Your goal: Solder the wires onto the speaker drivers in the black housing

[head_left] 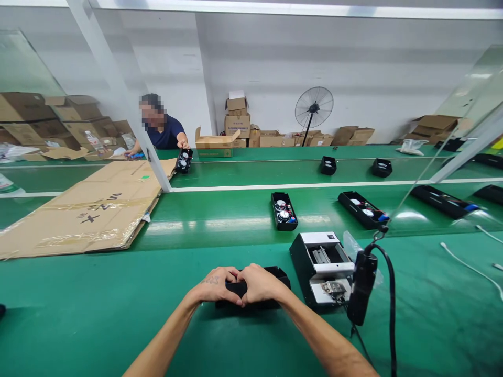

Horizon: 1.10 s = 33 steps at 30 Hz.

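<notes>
Both hands, left hand (217, 285) and right hand (258, 284), curl closed over a black housing (280, 273).

A black plastic housing (255, 288) lies flat on the green table (98, 314), close to the near edge and just left of the black-and-white fixture box (322, 267). It is a long, shallow, rectangular shell, set crosswise with its long side running left to right. Its far rim and right end show as a thin, matte black wall; a strip of its near side shows low against the table. Most of its top is covered, so what lies inside cannot be told. It sits level, not tilted, and apart from the fixture box.
</notes>
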Available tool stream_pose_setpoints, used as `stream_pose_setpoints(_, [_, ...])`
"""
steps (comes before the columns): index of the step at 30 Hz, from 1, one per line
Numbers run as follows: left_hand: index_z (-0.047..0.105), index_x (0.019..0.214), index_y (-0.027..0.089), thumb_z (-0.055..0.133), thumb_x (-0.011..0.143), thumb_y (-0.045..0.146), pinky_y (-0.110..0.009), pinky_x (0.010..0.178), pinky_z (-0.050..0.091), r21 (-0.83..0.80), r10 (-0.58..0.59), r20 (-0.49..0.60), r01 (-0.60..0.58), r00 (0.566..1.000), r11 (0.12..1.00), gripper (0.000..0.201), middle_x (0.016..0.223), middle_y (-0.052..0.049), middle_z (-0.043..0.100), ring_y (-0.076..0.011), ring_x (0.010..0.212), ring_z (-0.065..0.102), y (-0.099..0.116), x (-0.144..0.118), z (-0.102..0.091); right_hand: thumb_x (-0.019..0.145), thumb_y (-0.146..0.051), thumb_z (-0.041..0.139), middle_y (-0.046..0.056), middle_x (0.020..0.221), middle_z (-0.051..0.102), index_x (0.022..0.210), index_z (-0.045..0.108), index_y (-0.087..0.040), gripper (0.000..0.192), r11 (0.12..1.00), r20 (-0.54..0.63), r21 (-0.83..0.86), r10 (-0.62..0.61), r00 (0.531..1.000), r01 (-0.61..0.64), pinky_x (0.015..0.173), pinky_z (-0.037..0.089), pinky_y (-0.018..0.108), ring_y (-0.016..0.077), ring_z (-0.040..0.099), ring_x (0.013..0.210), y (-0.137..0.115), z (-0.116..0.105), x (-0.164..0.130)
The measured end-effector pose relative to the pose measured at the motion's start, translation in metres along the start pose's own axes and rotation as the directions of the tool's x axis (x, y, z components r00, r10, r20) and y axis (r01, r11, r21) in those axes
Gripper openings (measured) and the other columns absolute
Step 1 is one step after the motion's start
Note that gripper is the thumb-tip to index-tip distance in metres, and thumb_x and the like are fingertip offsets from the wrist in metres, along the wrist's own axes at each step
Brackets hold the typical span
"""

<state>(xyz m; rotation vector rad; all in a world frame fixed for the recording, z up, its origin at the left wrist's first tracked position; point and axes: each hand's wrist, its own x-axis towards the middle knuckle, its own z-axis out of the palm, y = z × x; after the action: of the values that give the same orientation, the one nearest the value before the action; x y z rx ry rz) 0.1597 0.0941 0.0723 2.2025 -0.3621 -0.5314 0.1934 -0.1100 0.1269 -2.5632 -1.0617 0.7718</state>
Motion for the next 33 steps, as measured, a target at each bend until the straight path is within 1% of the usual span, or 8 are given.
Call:
stream_pose_setpoints(14, [0.07, 0.068, 0.021, 0.096, 0.064, 0.05, -0.031, 0.096, 0.05, 0.042, -0.014, 0.026, 0.013, 1.0, 0.999, 0.039, 0.124, 0.002, 0.079, -0.0243, 0.112, 0.072, -0.002, 0.004, -0.006, 0.087, -0.033, 0.085, 0.014, 0.11, 0.088, 0.136, 0.082, -0.022, 0.051, 0.997, -0.114, -0.07, -0.047, 0.992, 0.039, 0.087, 0.053, 0.039, 0.0389, 0.082, 0.106, 0.002, 0.012, -0.01])
stream_pose_setpoints(20, [0.083, 0.091, 0.027, 0.101, 0.071, 0.045, -0.057, 0.139, 0.021, 0.167, -0.016, 0.002, 0.016, 1.0, 0.986, 0.033, 0.146, -0.004, 0.075, -0.0433, 0.163, 0.044, -0.008, -0.018, 0.019, 0.082, -0.023, 0.087, 0.013, 0.131, 0.081, 0.141, 0.073, -0.02, 0.061, 0.99, -0.311, -0.009, -0.137, 0.941, 0.141, 0.11, 0.057, 0.044, 0.0342, 0.073, 0.125, 0.005, 0.043, -0.037])
stream_pose_setpoints(22, [0.086, 0.095, 0.031, 0.101, 0.074, 0.045, -0.065, 0.139, 0.015, 0.312, 0.065, -0.023, -0.055, 0.998, 0.948, 0.03, 0.148, -0.004, 0.075, -0.0458, 0.166, 0.04, -0.025, -0.029, 0.039, 0.082, -0.016, 0.083, 0.012, 0.142, 0.075, 0.139, 0.071, -0.024, 0.059, 0.964, -0.601, 0.104, -0.137, 0.788, 0.247, 0.116, 0.057, 0.044, 0.0308, 0.069, 0.133, 0.013, 0.063, -0.055])
stream_pose_setpoints(23, [0.085, 0.092, 0.031, 0.101, 0.074, 0.044, -0.066, 0.137, 0.019, 0.413, 0.163, -0.072, -0.119, 0.984, 0.903, 0.027, 0.144, -0.004, 0.077, -0.0464, 0.163, 0.043, -0.036, -0.033, 0.05, 0.086, -0.014, 0.078, 0.012, 0.142, 0.073, 0.137, 0.071, -0.025, 0.053, 0.946, -0.754, 0.146, -0.083, 0.652, 0.29, 0.115, 0.059, 0.044, 0.0294, 0.07, 0.132, 0.019, 0.073, -0.065])
stream_pose_setpoints(26, [0.082, 0.087, 0.031, 0.095, 0.084, 0.041, -0.062, 0.134, 0.02, 0.577, 0.508, -0.237, -0.3, 0.828, 0.76, 0.017, 0.139, -0.001, 0.079, -0.0419, 0.16, 0.049, -0.067, -0.04, 0.08, 0.101, -0.019, 0.069, 0.011, 0.138, 0.07, 0.14, 0.066, -0.031, 0.041, 0.958, -0.971, 0.21, 0.182, 0.156, 0.194, 0.109, 0.064, 0.051, 0.0309, 0.071, 0.128, 0.045, 0.099, -0.097])
stream_pose_setpoints(29, [0.078, 0.082, 0.031, 0.094, 0.086, 0.048, -0.057, 0.135, 0.017, 0.596, 0.656, -0.361, -0.377, 0.663, 0.709, 0.024, 0.131, 0.0, 0.082, -0.038, 0.156, 0.053, -0.077, -0.038, 0.097, 0.104, -0.035, 0.072, 0.017, 0.143, 0.062, 0.144, 0.062, -0.029, 0.042, 0.929, -0.899, 0.361, 0.324, -0.294, -0.08, 0.11, 0.061, 0.064, 0.04, 0.066, 0.135, 0.082, 0.107, -0.124])
stream_pose_setpoints(31, [0.075, 0.081, 0.03, 0.092, 0.088, 0.05, -0.055, 0.135, 0.018, 0.586, 0.673, -0.39, -0.394, 0.629, 0.708, 0.028, 0.13, 0.0, 0.082, -0.0365, 0.155, 0.054, -0.071, -0.034, 0.101, 0.103, -0.05, 0.072, 0.022, 0.147, 0.062, 0.148, 0.06, -0.022, 0.055, 0.86, -0.83, 0.483, 0.391, -0.397, -0.163, 0.115, 0.058, 0.066, 0.0432, 0.065, 0.137, 0.111, 0.102, -0.136])
stream_pose_setpoints(33, [0.074, 0.08, 0.029, 0.093, 0.088, 0.051, -0.053, 0.135, 0.019, 0.576, 0.675, -0.405, -0.401, 0.617, 0.712, 0.03, 0.129, 0.001, 0.083, -0.0354, 0.154, 0.055, -0.061, -0.03, 0.101, 0.103, -0.065, 0.064, 0.024, 0.146, 0.067, 0.151, 0.059, -0.017, 0.068, 0.798, -0.801, 0.576, 0.507, -0.319, -0.177, 0.116, 0.058, 0.063, 0.043, 0.068, 0.135, 0.136, 0.096, -0.144])
